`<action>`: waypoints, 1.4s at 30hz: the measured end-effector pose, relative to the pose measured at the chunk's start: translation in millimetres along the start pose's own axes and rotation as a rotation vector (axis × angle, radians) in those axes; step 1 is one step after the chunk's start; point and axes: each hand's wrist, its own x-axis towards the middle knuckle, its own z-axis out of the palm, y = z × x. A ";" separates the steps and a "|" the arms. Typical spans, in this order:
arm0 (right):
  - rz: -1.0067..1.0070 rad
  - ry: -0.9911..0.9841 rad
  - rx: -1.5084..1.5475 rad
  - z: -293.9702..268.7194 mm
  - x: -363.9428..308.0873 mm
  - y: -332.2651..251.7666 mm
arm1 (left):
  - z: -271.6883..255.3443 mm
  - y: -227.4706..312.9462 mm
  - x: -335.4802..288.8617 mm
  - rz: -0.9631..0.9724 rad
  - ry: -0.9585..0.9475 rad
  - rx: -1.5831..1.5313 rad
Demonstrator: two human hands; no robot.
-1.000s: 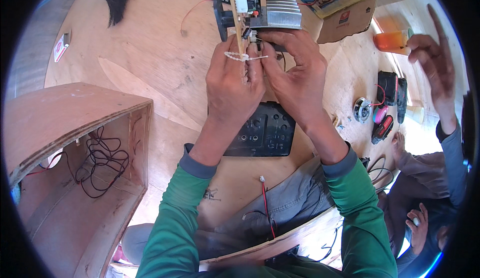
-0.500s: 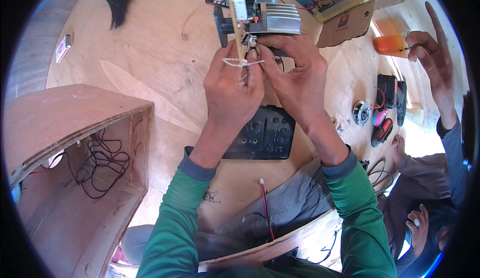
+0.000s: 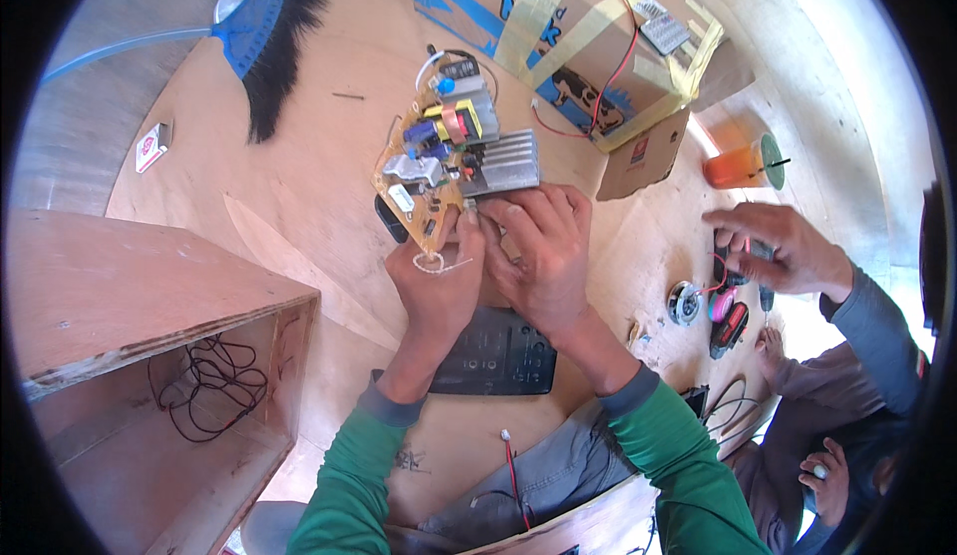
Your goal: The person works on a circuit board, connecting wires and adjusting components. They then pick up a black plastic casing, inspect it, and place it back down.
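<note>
A tan circuit board with a finned metal heat sink, a yellow-wrapped transformer and several small parts stands tilted above the work surface. My left hand grips its lower corner, with the thumb up by the board's edge. Closed beside it, my right hand has thumb and fingertips at a small pale connector on that edge, just under the heat sink. A twisted white strand loops around the corner near my left fingers. Below my wrists lies a black panel with knobs and sockets, partly covered by my hands.
An open wooden box holding a coiled cable stands left. Behind are a blue broom and a taped carton. At right, another person's hand hangs near a drink cup, a small speaker and a battery pack.
The board now shows more of its component side, and it and my hands sit lower in view. The other person's hand has come down, with its fingers pointing left.
</note>
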 end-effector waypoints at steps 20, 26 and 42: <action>-0.082 -0.005 -0.097 5.4 1.0 -4.9 | -5.5 0.0 7.2 -0.175 -0.063 -0.236; -0.078 -0.046 -0.091 5.6 -1.6 -5.5 | -3.7 1.5 9.0 -0.169 -0.027 -0.291; -0.102 0.012 -0.092 15.2 -3.5 -0.5 | -3.4 7.3 9.9 -0.179 -0.003 -0.297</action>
